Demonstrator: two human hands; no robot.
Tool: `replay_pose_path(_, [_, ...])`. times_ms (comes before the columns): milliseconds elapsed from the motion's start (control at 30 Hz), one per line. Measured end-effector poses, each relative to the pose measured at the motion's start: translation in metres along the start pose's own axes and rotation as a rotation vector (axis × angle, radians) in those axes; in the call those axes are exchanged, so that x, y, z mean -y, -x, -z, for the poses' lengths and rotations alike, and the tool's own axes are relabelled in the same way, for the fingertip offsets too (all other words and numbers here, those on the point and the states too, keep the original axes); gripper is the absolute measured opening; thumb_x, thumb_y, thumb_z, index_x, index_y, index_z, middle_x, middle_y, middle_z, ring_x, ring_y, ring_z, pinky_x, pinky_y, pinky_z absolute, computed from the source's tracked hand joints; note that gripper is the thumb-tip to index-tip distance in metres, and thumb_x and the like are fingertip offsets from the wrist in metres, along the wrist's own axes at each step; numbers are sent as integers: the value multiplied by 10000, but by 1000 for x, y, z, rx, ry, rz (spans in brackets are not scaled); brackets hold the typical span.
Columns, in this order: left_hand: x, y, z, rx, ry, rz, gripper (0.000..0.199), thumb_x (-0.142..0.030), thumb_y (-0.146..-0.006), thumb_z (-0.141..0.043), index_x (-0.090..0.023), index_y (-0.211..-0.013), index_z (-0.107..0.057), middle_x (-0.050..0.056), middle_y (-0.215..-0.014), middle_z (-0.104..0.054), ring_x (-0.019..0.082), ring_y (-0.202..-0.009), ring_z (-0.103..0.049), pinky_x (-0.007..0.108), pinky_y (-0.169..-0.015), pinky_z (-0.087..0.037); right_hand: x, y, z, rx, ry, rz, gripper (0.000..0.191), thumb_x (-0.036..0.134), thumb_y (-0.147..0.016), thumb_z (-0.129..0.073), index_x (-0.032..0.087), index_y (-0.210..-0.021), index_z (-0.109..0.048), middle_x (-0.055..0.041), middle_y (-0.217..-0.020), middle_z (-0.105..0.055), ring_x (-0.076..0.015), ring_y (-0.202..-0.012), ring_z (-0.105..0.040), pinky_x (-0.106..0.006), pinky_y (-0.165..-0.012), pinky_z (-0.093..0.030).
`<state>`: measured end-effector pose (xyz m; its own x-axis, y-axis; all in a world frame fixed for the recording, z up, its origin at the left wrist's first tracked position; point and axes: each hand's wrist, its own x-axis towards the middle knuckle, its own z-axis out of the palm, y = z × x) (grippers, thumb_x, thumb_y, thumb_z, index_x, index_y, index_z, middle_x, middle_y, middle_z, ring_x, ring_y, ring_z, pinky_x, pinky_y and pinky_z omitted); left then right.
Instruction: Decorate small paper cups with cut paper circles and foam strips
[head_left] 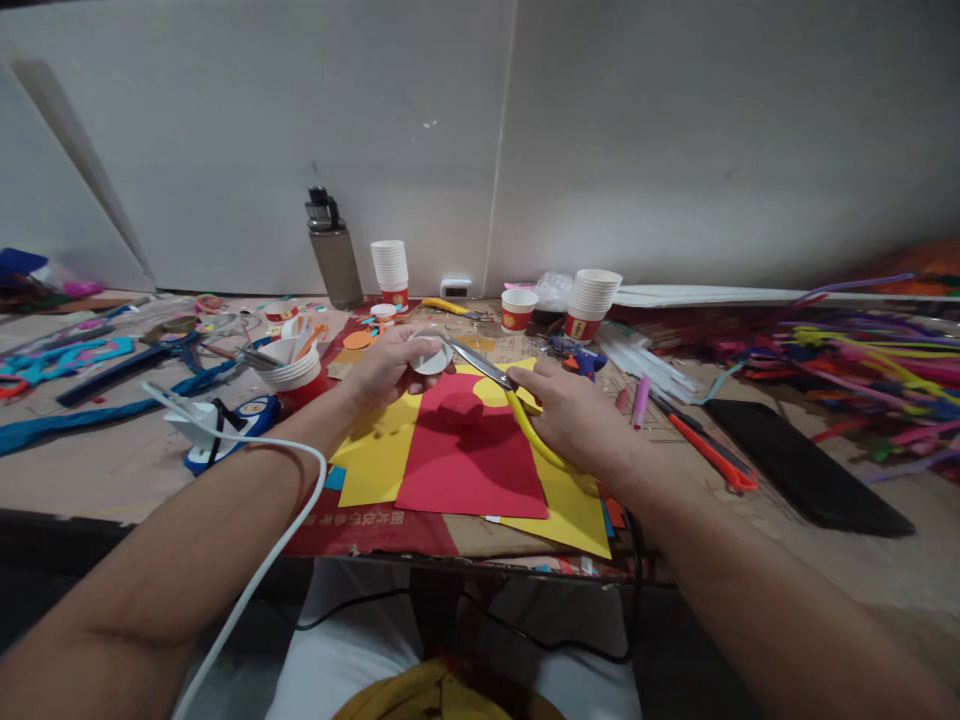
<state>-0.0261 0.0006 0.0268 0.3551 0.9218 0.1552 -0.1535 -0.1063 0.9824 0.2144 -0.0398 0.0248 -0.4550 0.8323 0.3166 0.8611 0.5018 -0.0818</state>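
My left hand (390,370) pinches a small round white piece (433,356), which looks like paper or the end of a paper cup. In my right hand (562,408) is a pair of scissors (489,368) with yellow handles. Its metal blades point left and their tips meet the edge of the white piece. Whether the blades are apart is hard to see. Beneath both hands lies a red sheet of paper (472,460) on top of yellow sheets (375,455). A yellow round shape shows near the blades.
Paper cups stand in stacks (388,268) (594,300) by the wall, with a single cup (518,310) between. A bottle (335,260) is behind. To the left are a cup of tools (291,372) and a tape measure (232,432); right, a cutter (709,448), phone (806,465) and pipe cleaners (877,370).
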Motion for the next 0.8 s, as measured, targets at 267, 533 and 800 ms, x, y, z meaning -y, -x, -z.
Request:
replay_pose_path(267, [-2, 1, -4, -25, -18, 8, 185, -286, -722, -634, -131, -781, -552, 52, -666, -650, 79, -432, -508, 170, -310, -278, 4, 2, 4, 20, 15, -10, 308, 267, -897, -481, 226, -1173, -612, -89, -1001, -644, -197, -799, -600, -276, -651, -356])
replay_pose_path(533, [-4, 1, -4, -31, -11, -6, 191, -293, -724, -637, -122, -769, -562, 38, -633, -630, 77, -436, -507, 164, -311, -280, 11, 2, 5, 9, 96, -59, 339, 287, -897, -475, 239, -1212, -591, -90, -1047, -640, -197, -740, -604, -290, -572, -300])
replay_pose_path(800, [-3, 1, -4, -22, -7, -15, 189, -291, -720, -635, -119, -761, -569, 53, -645, -639, 80, -441, -505, 165, -312, -280, 10, 3, 3, -4, 115, -85, 347, 264, -877, -492, 237, -1213, -575, -107, -1109, -601, -199, -760, -597, -280, -561, -304])
